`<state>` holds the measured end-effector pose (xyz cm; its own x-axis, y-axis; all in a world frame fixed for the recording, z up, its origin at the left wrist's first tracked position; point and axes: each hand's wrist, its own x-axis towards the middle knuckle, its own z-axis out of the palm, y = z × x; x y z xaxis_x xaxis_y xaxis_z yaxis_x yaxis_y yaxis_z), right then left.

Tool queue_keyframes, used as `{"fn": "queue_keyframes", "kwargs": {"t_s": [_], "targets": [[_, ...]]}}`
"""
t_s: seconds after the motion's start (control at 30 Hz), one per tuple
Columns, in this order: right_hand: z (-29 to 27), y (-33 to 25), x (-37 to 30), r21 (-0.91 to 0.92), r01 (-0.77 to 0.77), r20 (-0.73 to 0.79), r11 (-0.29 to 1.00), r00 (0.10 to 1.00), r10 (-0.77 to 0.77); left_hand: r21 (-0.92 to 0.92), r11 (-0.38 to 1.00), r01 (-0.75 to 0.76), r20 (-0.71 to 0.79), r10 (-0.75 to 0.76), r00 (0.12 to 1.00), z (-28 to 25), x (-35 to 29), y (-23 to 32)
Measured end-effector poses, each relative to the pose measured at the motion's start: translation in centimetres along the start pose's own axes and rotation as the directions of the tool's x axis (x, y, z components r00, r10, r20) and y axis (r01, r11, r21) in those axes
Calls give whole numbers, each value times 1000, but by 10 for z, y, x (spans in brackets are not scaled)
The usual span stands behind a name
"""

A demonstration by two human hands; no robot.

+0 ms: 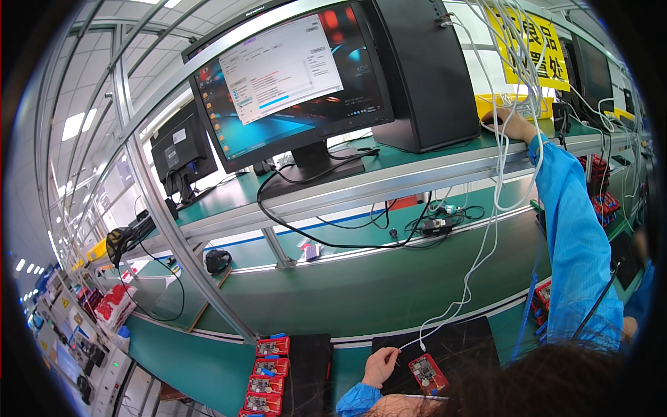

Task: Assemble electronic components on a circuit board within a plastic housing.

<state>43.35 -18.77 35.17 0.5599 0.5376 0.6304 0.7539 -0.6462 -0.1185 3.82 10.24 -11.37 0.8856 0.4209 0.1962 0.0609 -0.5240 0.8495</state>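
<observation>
On a black mat (458,347) at the bottom centre lies a red holder (429,375) with a small circuit board in it. Just left of it is my left hand (379,367), its fingertips pinched on a thin white cable. Another white cable's plug (422,346) hangs between that hand and the holder. My right arm, in a blue sleeve (573,229), reaches up to the shelf. There my right hand (513,126) curls over something dark beside the computer tower, partly hidden behind hanging white cables (501,167).
A monitor (292,76) with a window on its screen and a black computer tower (427,76) stand on the shelf (403,167). Several red holders with boards (264,386) line up at lower left. A yellow bin (542,108) sits behind my right hand. Black cables (313,244) droop below the shelf.
</observation>
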Motion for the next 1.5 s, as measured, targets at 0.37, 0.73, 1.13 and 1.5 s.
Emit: {"fn": "queue_keyframes", "kwargs": {"t_s": [0.37,0.73,1.13,1.5], "targets": [[-1,2,1,-17,-16,23,1000,1000,16,4,1000,-23,-13,23,1000,-1,-1,5],[2,7,3,-25,-8,7,1000,1000,9,8,1000,18,12,-18,1000,-1,-1,3],[0,3,1,-28,6,-6,1000,1000,-6,18,999,-29,4,29,1000,1,0,-2],[1,5,2,-8,-12,3,1000,1000,12,-11,1000,-6,-17,6,1000,1,-1,1]]}}
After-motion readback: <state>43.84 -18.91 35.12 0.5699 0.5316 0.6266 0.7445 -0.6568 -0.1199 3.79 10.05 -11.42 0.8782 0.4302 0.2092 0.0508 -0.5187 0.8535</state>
